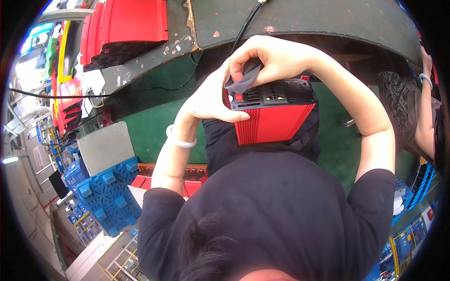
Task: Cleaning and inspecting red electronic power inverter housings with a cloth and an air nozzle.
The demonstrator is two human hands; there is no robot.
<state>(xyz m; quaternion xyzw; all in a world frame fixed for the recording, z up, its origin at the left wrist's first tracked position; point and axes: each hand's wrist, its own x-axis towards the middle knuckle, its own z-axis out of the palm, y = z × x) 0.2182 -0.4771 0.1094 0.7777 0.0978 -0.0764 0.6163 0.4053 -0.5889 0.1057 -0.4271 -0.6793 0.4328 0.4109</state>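
Observation:
A red ribbed metal box (274,122) with a black end panel of sockets and vents rests against my lap, end panel facing up. My left hand (208,98) grips the box's left side, thumb along its lower edge. My right hand (274,58) pinches a grey cloth (243,77) and presses it on the panel's top left corner. A white bangle (180,140) sits on my left wrist.
Stacked red boxes (124,28) lie on the green workbench (300,18) at upper left. A black cable (246,23) runs over the bench edge. Blue plastic pallets (105,192) and a red tray (187,175) are on the floor at left. Another person's arm (424,122) is at right.

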